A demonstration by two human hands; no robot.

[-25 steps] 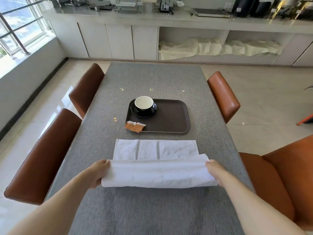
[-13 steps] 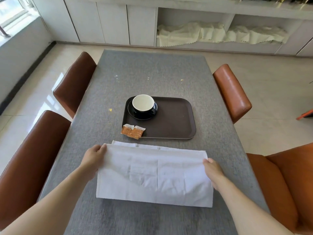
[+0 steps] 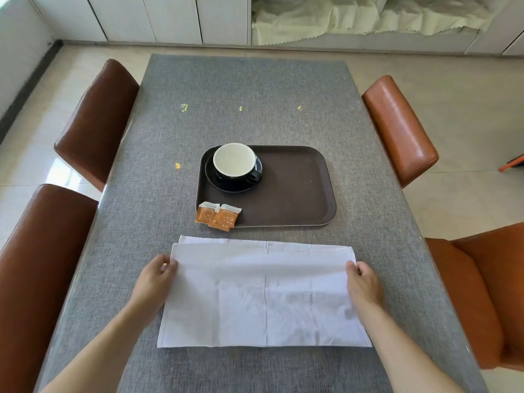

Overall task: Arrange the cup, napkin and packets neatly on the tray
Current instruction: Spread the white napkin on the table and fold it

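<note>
Here, the left hand (image 3: 155,276) and right hand (image 3: 363,282) pinch the short ends of a white napkin (image 3: 263,293) lying flat on the grey table (image 3: 249,89), just short of the tray (image 3: 297,188). Its long axis runs left to right across the table. Squaring the offset far edges before creasing would likely keep the fold neat.

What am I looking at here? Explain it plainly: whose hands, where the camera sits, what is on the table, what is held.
There is no machine: a person wears a camera on the head, looking down at their own bare hands. The left hand and right hand each pinch an end of a white napkin lying folded on the grey table. Beyond it a brown tray carries a cup on a saucer. Orange packets overlap the tray's near left corner.
</note>
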